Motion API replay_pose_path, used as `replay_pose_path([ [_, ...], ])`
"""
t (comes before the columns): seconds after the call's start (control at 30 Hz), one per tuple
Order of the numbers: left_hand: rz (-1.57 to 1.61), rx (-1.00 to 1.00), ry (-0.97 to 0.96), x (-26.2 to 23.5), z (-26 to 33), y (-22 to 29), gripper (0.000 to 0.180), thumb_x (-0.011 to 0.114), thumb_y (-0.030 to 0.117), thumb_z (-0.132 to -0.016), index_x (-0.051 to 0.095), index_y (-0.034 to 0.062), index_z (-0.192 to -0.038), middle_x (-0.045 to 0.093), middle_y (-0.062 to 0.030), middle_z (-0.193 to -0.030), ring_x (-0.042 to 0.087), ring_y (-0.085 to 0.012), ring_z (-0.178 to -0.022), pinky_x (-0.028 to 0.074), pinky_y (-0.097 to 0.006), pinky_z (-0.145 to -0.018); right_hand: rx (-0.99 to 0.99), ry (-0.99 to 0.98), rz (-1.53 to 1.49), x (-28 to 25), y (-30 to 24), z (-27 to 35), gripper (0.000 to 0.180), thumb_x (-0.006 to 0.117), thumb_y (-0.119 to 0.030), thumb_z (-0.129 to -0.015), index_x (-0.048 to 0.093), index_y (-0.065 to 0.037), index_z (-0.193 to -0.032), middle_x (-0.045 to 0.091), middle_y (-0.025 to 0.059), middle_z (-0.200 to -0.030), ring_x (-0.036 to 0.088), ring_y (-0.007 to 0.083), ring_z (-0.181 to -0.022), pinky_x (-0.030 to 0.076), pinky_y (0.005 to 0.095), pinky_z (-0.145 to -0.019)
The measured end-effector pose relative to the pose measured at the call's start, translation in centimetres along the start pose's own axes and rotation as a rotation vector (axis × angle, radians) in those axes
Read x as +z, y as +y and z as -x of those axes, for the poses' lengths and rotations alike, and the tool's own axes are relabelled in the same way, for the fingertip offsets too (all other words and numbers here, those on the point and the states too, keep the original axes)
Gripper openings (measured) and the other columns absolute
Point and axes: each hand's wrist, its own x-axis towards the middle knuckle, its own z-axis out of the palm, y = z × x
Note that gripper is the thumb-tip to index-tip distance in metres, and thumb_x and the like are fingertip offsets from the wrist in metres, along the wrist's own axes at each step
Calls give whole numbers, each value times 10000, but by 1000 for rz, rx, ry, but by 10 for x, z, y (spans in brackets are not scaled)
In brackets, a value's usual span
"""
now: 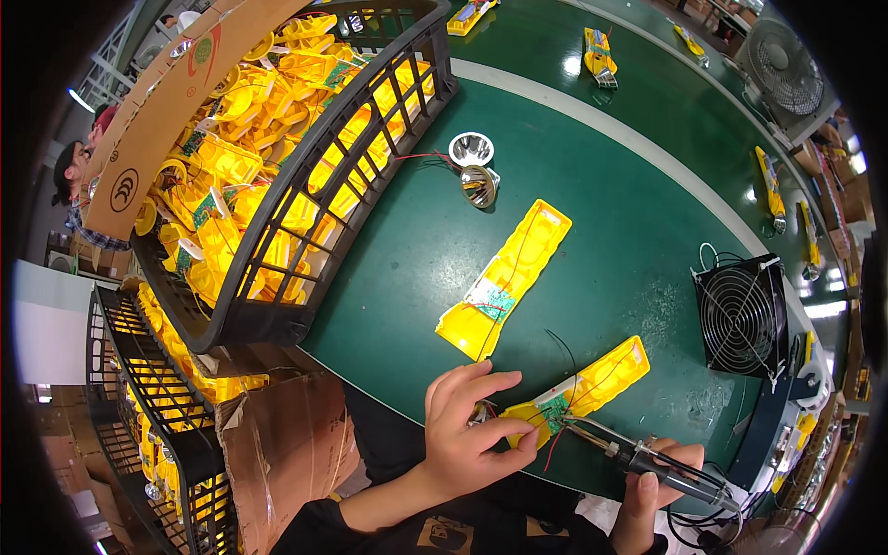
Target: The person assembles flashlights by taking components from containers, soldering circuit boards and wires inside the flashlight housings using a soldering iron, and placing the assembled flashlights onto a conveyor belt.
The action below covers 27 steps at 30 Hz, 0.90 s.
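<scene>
In the head view, I am seeing a cardboard flap (153, 139) at upper left carrying a round black mark (124, 189) and, higher up, a red-and-green emblem (203, 51); the finer print is coming through too small for me to read.

Of my hands, the left hand (470, 421) is reaching in from below, fingers fanning loosely, thumb and forefinger sitting close together over the left end of a yellow casing (612, 375); I cannot tell whether they are pinching anything.

The right hand (659, 481) is holding a dark-handled soldering iron (652, 464), thumb and fingers wrapping it narrowly, its tip pointing left at the green circuit board (555, 412) in that casing.

The casing is lying on the green counter (398, 240) between both hands, slanting up rightward. A second casing (529, 242) is lying just beyond it, and a black fan (740, 314) is standing at right.
</scene>
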Motion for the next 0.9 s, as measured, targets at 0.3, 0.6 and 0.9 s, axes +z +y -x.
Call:
replay_pose_path([
  [0.3, 0, -6, -4, 0, 0, 1, 154, 698, 95, -480, 622, 140, -606, 545, -71, -983, 484, -295, -953, 392, -366, -794, -47, 66, -30, 5, -2, -3, 381, 647, -266, -707, 352, -41, -797, 459, 62, -569, 427, 95, -403, 376, 203, -397],
  [0.6, 6, 40, 21, -6, 4, 3, 163, 707, 103, -535, 597, 135, -651, 561, -32, -965, 510, -256, -928, 393, -369, -767, -123, 168, -75, -11, 1, -4, 338, 571, -284, -743, 379, -28, -853, 398, 47, -670, 363, 88, -490, 310, 193, -450],
  [0.9, 53, 59, 32, -20, 6, 21, 115, 684, 120, -626, 589, 117, -692, 574, -23, -977, 533, -240, -921, 422, -337, -744, -170, 304, 75, -25, -7, -9, 267, 578, -229, -743, 436, -26, -844, 485, 78, -719, 446, 145, -521, 381, 263, -460],
])
